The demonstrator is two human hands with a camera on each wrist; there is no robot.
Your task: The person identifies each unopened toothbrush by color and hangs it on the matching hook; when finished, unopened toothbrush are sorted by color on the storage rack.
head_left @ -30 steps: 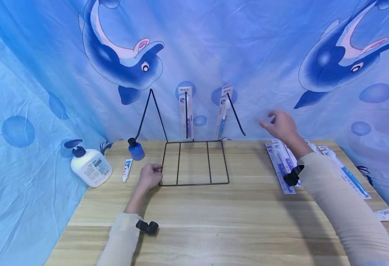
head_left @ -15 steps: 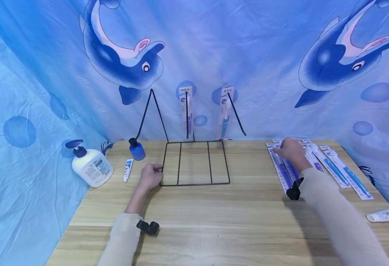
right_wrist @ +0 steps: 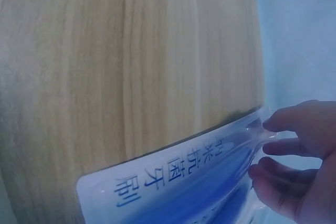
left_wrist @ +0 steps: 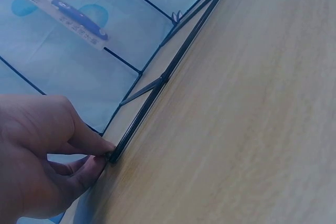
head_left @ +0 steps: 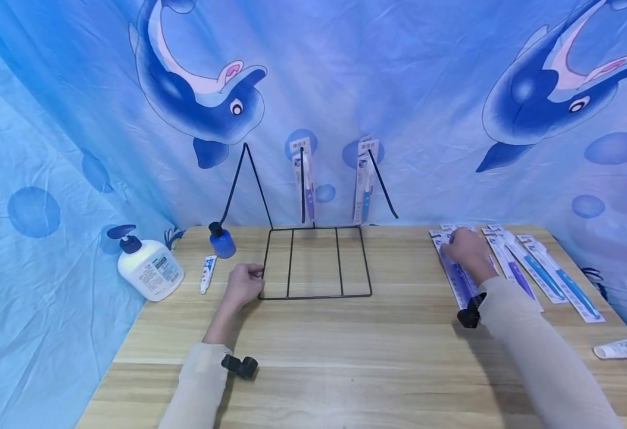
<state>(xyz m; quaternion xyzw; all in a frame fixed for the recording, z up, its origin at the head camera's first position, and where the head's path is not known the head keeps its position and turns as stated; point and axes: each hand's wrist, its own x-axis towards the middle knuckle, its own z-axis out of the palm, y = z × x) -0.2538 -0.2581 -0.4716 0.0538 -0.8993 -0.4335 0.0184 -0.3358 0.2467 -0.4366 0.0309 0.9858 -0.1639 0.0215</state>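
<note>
At table's right edge, right hand (head_left: 465, 247) pinches toothbrush pack (head_left: 455, 275); left hand (head_left: 242, 285) grips wire rack (head_left: 315, 262) corner. Likely next: lift pack to a hook.

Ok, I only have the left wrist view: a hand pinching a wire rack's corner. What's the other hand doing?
Observer: The right hand is on a toothbrush pack on the table, right of the rack.
Operator: Holding it, or just touching?
Observer: Its fingers pinch the pack's top end.
Operator: Anything beside the left hand?
Observer: A small tube lies just to its left.
</note>
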